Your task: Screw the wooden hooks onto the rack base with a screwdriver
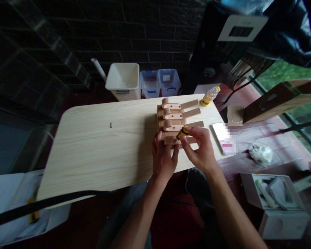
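Observation:
A wooden piece of work (173, 119) with several rounded blocks and flat slats sticking out to the right sits on the pale table (101, 152). Dark screw heads show in its upper blocks. My right hand (200, 147) grips a yellow and black screwdriver (182, 132), its tip pointing down at the nearest block. My left hand (164, 159) is wrapped against the near left side of the wooden piece, thumb and fingers on either side of that block. Part of the near block is covered by my fingers.
A small dark screw (111, 125) lies on the table's left half. A clear yellow-based bottle (209, 97) and a white phone-like slab (221, 136) are at the right. Behind stand a white bin (123, 77) and clear plastic boxes (168, 81). An open white box (277, 204) is lower right.

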The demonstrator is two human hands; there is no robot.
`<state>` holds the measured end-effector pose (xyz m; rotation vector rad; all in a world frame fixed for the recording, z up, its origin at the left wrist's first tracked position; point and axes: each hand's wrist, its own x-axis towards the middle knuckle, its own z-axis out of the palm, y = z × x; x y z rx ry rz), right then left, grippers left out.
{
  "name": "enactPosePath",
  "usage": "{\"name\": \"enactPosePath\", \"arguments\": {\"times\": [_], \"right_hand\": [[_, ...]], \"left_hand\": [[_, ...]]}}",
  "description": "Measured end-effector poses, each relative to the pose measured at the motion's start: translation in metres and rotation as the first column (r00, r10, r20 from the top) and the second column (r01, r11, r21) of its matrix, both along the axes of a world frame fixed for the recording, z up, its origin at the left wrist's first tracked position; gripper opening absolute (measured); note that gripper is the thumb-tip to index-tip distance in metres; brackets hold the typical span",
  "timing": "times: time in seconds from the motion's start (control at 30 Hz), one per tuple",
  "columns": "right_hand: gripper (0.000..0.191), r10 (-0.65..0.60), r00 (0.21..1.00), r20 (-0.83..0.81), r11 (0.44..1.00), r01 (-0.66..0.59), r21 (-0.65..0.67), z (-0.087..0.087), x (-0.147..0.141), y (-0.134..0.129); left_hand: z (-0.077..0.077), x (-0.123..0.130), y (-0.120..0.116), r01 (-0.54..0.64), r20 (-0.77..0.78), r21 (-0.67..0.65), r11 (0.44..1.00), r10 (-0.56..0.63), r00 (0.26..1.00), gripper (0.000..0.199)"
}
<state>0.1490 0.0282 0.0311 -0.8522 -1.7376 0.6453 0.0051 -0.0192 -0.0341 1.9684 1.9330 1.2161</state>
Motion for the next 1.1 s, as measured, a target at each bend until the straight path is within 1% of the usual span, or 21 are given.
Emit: {"name": "enactPosePath", "arguments": {"times": [0.27,0.43,0.53,0.73,0.9,1.1], "right_hand": [[0.039,0.024,1.0,-0.019,0.998,-0.025,-0.051,0.0011,-0.0012,-0.0028],[0.037,0.012,0.999,-0.032,0.997,-0.014,-0.071,0.0009,-0.0005,-0.0035],[0.036,-0.003,1.0,-0.024,0.998,0.001,-0.061,-0.0016,-0.001,-0.0022],[0.037,-0.009,1.0,-0.028,1.0,0.009,0.005,-0.0031,-0.0023,0.0017],[0.036,0.018,1.0,-0.019,0.999,-0.019,-0.033,0.0003,-0.0016,-0.0005],[0.034,0.007,1.0,-0.002,1.0,-0.007,-0.017,0.0006,-0.0022,-0.0009]], "left_hand": [[-0.0002,0.0004,0.0008,0.0,0.015,0.02,1.0,-0.001,1.0,0.044],[0.0013,-0.001,0.0012,0.016,0.024,-0.006,1.0,-0.016,1.0,0.041],[0.0016,-0.0004,0.0009,0.002,0.03,-0.005,1.0,-0.001,1.0,0.043],[0.0013,0.0001,0.0005,0.004,0.024,0.001,1.0,-0.004,1.0,0.041],[0.0009,-0.0002,0.0003,0.0,0.024,0.011,1.0,0.0,1.0,0.042],[0.0009,0.0001,0.0004,-0.005,0.021,0.003,1.0,0.005,1.0,0.043]]}}
